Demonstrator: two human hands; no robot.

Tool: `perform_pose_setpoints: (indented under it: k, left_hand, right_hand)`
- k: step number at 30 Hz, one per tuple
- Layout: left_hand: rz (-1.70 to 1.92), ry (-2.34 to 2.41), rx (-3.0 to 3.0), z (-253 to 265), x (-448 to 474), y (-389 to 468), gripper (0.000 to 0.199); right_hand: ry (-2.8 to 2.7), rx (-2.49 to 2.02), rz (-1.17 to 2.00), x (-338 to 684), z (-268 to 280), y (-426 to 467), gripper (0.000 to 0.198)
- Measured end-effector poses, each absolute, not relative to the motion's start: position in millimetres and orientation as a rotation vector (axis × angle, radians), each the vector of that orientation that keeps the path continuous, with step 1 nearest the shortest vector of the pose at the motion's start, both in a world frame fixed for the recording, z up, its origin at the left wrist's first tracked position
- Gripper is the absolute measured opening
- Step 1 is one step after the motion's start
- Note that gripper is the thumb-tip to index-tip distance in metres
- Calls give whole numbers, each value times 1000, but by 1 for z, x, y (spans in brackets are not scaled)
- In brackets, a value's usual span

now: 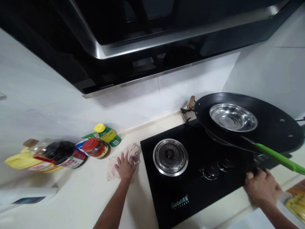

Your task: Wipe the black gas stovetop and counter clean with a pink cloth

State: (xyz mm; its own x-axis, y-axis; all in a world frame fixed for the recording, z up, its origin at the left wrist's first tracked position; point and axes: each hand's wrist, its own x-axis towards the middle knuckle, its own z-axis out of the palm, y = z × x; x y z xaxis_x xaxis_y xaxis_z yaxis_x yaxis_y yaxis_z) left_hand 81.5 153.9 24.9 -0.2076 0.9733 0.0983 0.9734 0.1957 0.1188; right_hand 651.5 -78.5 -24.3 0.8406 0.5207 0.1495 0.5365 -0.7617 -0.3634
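Observation:
My left hand [125, 167] lies on a pale pink cloth [114, 168] on the counter, left of the stove. Its fingers are spread over the cloth, which bunches up by the side of the hand nearest the stove. My right hand [263, 187] rests at the front edge of the black gas stove [164, 195], below the wok. The fingers there are curled, and whatever is under them is hidden. To the left hand's right is a bare round burner [170, 157].
A large black wok [274, 117] on the right burner holds a steel dish [233, 117] and a green-handled utensil [278, 156]. A red-lidded jar [96, 148], a green bottle [109, 136] and other bottles line the wall at left. A dark range hood [143, 60] hangs overhead.

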Motion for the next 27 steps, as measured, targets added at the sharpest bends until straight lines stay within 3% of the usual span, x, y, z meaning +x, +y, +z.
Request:
perform_pose_setpoints:
  k: [13,27]
  left_hand:
    - [-290,-2254,-2241,29,181,206,58]
    - [-324,-1983,-2401,24,192,34,47]
  right_hand:
    - [-822,-2657,-132,655,-34,-76,64]
    - [-820,-2658,-154,650,-28,-71,60]
